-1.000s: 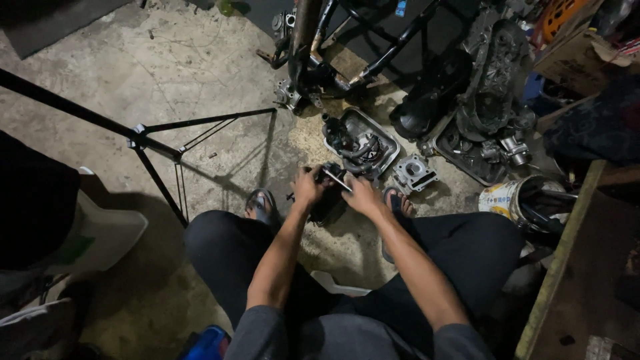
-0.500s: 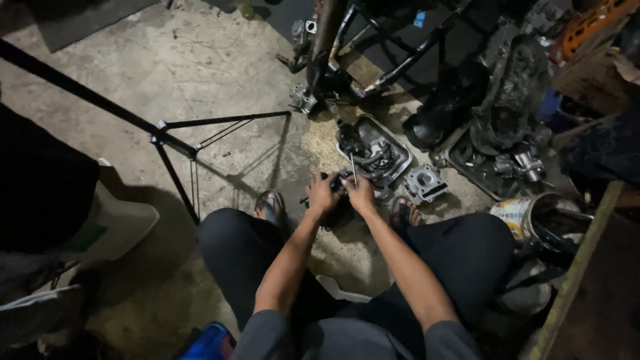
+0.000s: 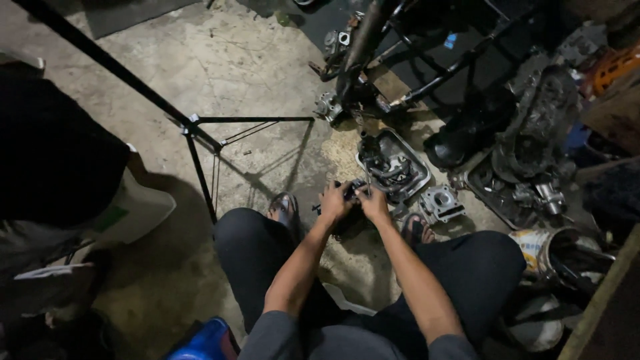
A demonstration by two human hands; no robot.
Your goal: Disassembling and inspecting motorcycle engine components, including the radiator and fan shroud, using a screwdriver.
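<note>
The person squats on a stained, cracked concrete floor (image 3: 220, 73), both forearms stretched forward between the knees of dark trousers. The left hand (image 3: 333, 200) and the right hand (image 3: 373, 203) meet low over the floor around a small dark metal engine part (image 3: 352, 190), which sits between the two palms just above the ground in front of the feet. The grip of the left hand is curled shut on the left side of that part; the grip of the right hand is closed on its right side, with something thin and pale pinched at the fingertips, too small to make out. A sandalled foot (image 3: 285, 208) shows just left of the hands, and another foot (image 3: 417, 230) just right of them.

Directly beyond the hands lies a shallow grey metal tray (image 3: 418, 175) filled with oily dark parts. Just to its right, on the floor, rests a silvery finned cylinder block (image 3: 440, 203). Further right lies a grimy engine casing (image 3: 533, 133), with a dented round paint tin (image 3: 543, 250) near the right knee. Behind the tray rises a black tubular motorcycle frame (image 3: 373, 33). To the left, a black tripod stand (image 3: 200, 130) spreads its legs across the floor, well apart from the hands. A blue plastic object (image 3: 203, 340) sits at the bottom edge, beside the left thigh.
</note>
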